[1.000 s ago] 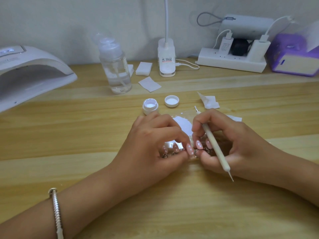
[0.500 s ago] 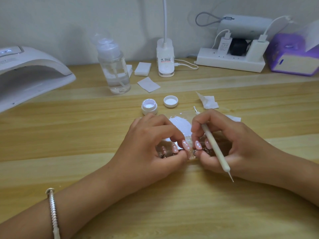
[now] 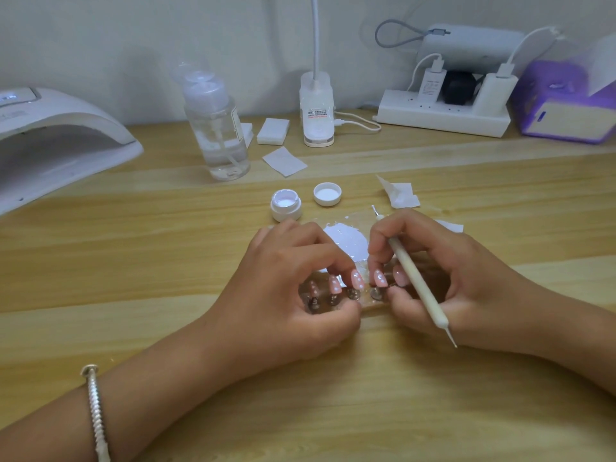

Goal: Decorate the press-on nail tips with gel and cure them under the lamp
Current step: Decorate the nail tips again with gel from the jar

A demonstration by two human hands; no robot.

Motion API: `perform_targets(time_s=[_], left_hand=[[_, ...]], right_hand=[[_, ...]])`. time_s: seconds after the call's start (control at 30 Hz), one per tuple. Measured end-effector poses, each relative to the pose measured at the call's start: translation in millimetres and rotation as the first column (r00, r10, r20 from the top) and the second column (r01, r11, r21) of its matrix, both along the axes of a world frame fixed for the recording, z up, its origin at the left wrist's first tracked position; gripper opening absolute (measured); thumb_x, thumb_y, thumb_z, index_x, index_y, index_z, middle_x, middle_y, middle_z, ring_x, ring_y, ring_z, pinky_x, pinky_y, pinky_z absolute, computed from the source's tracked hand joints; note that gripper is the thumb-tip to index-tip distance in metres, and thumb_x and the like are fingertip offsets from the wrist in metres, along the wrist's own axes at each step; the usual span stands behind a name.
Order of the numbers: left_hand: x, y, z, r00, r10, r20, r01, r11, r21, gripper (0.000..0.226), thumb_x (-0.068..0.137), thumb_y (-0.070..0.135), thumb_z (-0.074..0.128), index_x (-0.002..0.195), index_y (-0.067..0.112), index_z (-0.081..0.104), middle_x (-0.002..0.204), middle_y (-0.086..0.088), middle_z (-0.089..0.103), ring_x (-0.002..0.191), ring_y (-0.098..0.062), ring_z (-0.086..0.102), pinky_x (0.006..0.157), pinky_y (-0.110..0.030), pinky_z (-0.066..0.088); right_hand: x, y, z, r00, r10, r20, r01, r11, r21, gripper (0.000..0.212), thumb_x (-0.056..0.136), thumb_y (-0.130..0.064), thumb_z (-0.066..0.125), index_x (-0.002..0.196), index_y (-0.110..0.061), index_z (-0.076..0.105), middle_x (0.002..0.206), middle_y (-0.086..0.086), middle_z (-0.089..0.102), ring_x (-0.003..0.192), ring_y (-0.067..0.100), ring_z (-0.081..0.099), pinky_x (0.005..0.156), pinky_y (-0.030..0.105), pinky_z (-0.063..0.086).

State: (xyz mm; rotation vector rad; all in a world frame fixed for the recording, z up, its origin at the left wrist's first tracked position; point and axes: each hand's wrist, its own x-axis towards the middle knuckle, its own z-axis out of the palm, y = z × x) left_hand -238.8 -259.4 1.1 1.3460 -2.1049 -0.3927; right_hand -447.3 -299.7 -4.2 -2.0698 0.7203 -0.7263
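Note:
Several pink press-on nail tips (image 3: pixel 356 280) with white dots stand on small metal pegs on a clear holder (image 3: pixel 370 303) at the middle of the wooden table. My left hand (image 3: pixel 286 288) curls over the holder's left end and pinches it. My right hand (image 3: pixel 443 278) holds a white dotting tool (image 3: pixel 416 285) between its fingers while its fingertips pinch the holder's right part beside one tip (image 3: pixel 380 278). A smear of white gel (image 3: pixel 346 243) lies on a clear sheet behind the tips. An open gel pot (image 3: pixel 285 205) and its lid (image 3: pixel 327 194) sit farther back.
The white curing lamp (image 3: pixel 56 138) stands at the far left. A clear pump bottle (image 3: pixel 216 128), white pads (image 3: pixel 283 160), a desk lamp base (image 3: pixel 316 118), a power strip (image 3: pixel 443 115) and a purple tissue box (image 3: pixel 563 105) line the back. Crumpled wipes (image 3: pixel 400 193) lie behind my right hand.
Both hands stay on the holder; the fingers have shifted only slightly around the nail tips. The dotting tool keeps its place in my right hand.

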Motion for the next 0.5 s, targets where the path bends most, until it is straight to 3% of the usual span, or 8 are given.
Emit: perform_targets(time_s=[0.5], left_hand=[[1.0,0.6,-0.9,1.000,0.000,-0.002,0.000,1.000,-0.032,0.015,0.066,0.030,0.076,0.080,0.028,0.072,0.082,0.014,0.060,0.088,-0.009,0.055,0.086,-0.030,0.038]], right_hand=[[0.0,-1.6,-2.8,1.000,0.003,-0.001,-0.003,0.999,-0.032,0.040,0.078,0.003,0.067,0.102,-0.026,0.052,0.085,-0.003,0.057,0.067,0.008,0.052,0.067,0.017,0.048]])
